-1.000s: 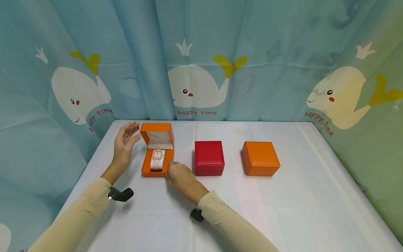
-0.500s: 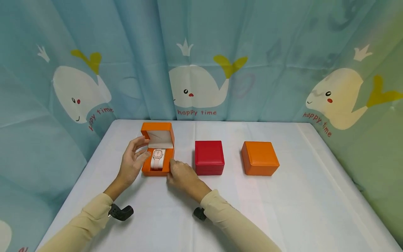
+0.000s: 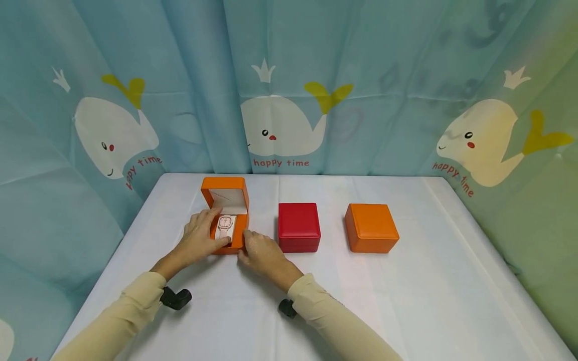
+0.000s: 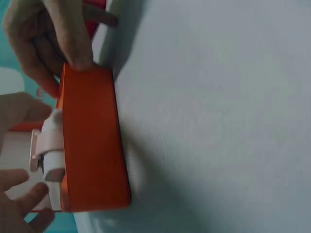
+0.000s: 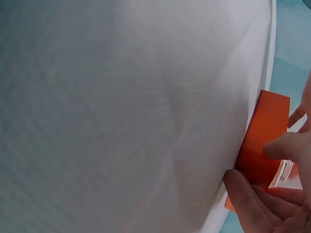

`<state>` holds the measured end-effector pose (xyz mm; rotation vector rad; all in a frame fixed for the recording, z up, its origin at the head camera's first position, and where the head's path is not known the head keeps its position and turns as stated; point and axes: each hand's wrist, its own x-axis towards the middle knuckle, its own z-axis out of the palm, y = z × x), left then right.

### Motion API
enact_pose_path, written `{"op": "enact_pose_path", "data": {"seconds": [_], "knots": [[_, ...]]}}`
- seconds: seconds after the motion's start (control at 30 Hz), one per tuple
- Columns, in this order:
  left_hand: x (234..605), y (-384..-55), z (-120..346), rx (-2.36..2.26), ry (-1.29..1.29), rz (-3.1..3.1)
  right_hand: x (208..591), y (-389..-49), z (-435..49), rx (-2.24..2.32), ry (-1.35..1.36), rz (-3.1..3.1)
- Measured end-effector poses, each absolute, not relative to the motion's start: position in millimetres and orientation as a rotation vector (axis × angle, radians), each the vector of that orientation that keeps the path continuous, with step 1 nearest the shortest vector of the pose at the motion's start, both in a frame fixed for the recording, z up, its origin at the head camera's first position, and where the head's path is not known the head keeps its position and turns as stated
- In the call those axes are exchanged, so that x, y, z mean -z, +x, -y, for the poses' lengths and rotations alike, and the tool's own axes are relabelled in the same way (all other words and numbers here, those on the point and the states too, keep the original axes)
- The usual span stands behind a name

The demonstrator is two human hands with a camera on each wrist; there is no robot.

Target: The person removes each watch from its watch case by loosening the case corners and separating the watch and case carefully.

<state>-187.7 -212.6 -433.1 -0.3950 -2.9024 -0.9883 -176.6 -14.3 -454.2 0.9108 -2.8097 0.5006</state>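
One worktop (image 3: 433,301) carries three boxes: one opened orange box (image 3: 230,198), one closed orange box (image 3: 372,225) and one red box (image 3: 298,225). There is one watch (image 3: 225,228). The hands are two, one left hand (image 3: 197,236) and one right hand (image 3: 262,254), with two sleeves (image 3: 113,313) and two black wrist devices (image 3: 176,298). The curtain (image 3: 189,75) shows three crowns (image 3: 263,71), three yellow tails (image 3: 327,95) and three red "happy time" texts (image 3: 281,163).
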Motion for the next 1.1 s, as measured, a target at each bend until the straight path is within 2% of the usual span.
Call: {"op": "enact_pose_path", "data": {"seconds": [0.63, 0.8, 1.1], "knots": [[425, -209, 220, 0.721, -0.501, 3.074, 455, -172, 12, -0.387, 0.964, 2.812], [423, -209, 226, 0.729, -0.518, 3.072, 456, -168, 16, -0.295, 0.998, 2.806], [428, -213, 224, 0.909, -0.573, 3.020, 459, -165, 18, -0.263, 0.874, 2.738]]}}
